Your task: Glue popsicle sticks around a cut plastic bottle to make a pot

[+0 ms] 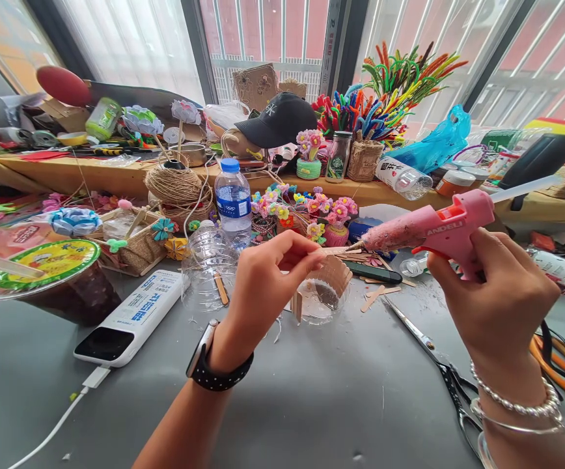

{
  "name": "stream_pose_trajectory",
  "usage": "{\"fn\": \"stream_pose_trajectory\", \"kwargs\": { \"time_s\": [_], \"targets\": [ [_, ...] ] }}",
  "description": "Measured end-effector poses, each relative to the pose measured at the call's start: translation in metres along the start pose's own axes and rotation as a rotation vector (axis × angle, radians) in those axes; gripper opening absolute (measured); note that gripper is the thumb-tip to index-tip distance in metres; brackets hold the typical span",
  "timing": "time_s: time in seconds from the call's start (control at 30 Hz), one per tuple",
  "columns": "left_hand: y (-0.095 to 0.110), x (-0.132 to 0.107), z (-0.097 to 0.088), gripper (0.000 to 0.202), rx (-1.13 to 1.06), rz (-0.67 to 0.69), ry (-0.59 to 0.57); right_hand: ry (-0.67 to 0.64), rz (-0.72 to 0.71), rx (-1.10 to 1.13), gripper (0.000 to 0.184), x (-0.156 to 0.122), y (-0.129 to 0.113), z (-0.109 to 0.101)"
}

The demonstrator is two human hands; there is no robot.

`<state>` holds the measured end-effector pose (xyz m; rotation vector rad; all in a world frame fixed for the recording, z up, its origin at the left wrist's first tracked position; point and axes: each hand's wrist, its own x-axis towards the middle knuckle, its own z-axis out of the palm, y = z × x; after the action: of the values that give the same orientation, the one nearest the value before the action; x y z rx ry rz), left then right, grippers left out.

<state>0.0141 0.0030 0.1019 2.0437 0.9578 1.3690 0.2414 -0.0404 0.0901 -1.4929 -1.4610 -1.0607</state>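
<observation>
Near the middle, my left hand [277, 280] pinches a wooden craft stick [337, 250] between thumb and fingertips. My right hand [492, 306] is wrapped round the handle of a pink hot glue gun [424, 228], a clear glue stick [526, 189] jutting from its back. The gun's nozzle meets the craft stick or sits just above it; I cannot tell which. Below them stands a cut clear plastic bottle base [319, 309], with pieces of wooden stick [336, 277] lining part of its wall. Loose craft sticks [373, 298] lie to its right.
Scissors [431, 345] lie open beside my right wrist. On the left stand a sealed drink cup [48, 273] and a white power bank [133, 319] with its cable. A water bottle [234, 205], twine [172, 185] and beaded flowers [306, 208] crowd the back before a cluttered ledge.
</observation>
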Motion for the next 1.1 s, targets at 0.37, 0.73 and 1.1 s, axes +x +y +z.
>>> {"fn": "stream_pose_trajectory", "kwargs": {
  "time_s": [0.37,0.73,1.1],
  "targets": [
    [-0.0005,-0.0001,0.0000,0.007,0.010,-0.001,0.002,-0.006,-0.005,-0.001,0.014,0.0001,0.0039,0.0012],
    [-0.0024,0.0005,0.0001,0.008,0.027,0.008,0.003,0.003,-0.023,-0.006,0.014,0.0019,0.0050,0.0002],
    [-0.0023,-0.0001,-0.0004,0.006,0.037,0.020,0.016,-0.004,-0.031,-0.016,0.010,0.0012,0.0086,-0.0008]
  ]
}}
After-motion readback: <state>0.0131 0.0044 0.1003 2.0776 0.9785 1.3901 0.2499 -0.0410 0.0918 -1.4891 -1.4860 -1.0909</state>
